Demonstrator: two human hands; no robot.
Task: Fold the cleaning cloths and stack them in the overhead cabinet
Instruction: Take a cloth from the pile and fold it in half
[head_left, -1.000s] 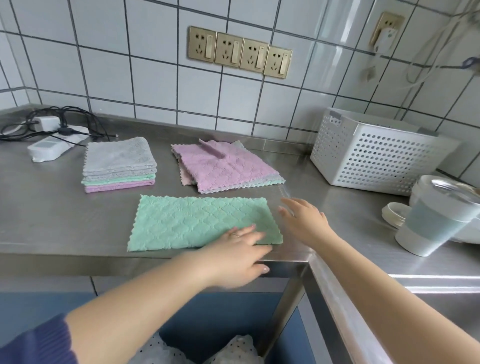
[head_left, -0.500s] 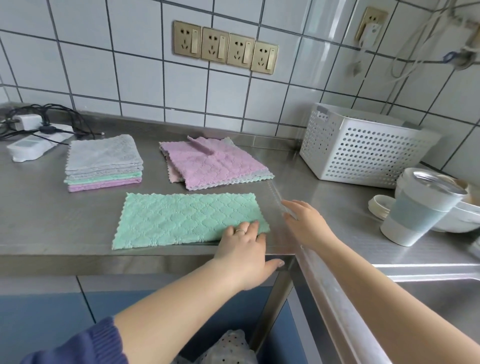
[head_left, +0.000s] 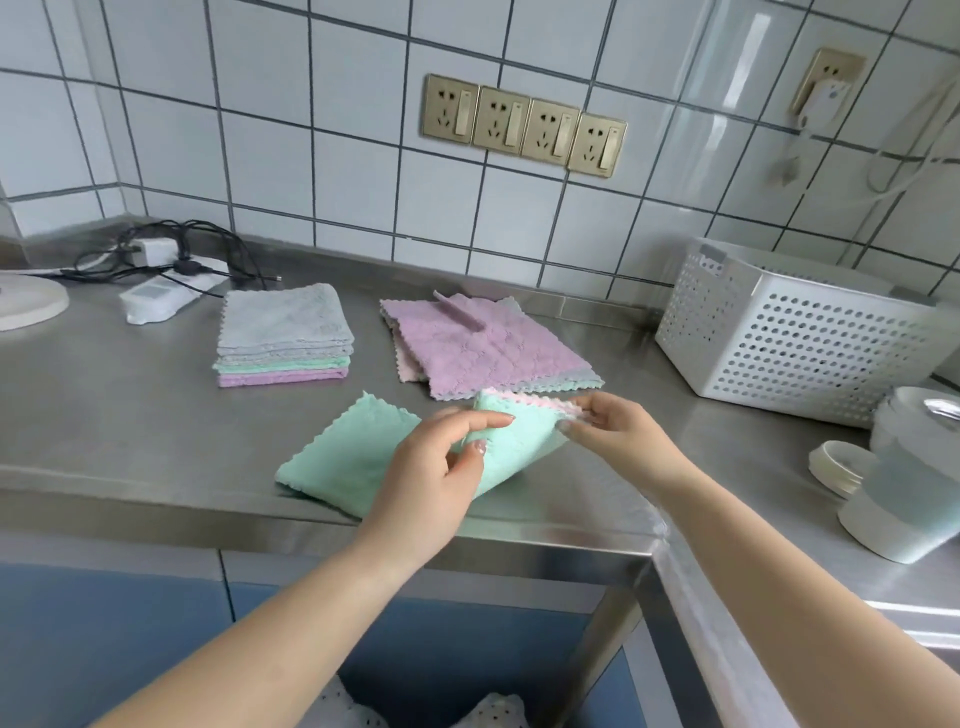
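Note:
A green cloth (head_left: 358, 457) lies near the front edge of the steel counter (head_left: 114, 415), its right end lifted off the surface and showing a pink underside. My left hand (head_left: 441, 462) pinches the near right corner of that cloth. My right hand (head_left: 613, 431) pinches the far right corner. Behind it, a loose pile of unfolded cloths (head_left: 483, 348) with a purple one on top lies flat. To the left stands a neat stack of folded cloths (head_left: 283, 335), grey on top, green and purple below. No cabinet is in view.
A white perforated basket (head_left: 789, 343) stands at the back right. White cups and lids (head_left: 904, 478) sit at the right edge. A power strip with cables (head_left: 166, 280) lies at the back left, next to a white round base (head_left: 26, 306). Wall sockets (head_left: 524, 124) are above.
Both hands, earlier resting flat at the green cloth's right end, now pinch its right corners and have lifted that end up and leftward. The view has shifted right.

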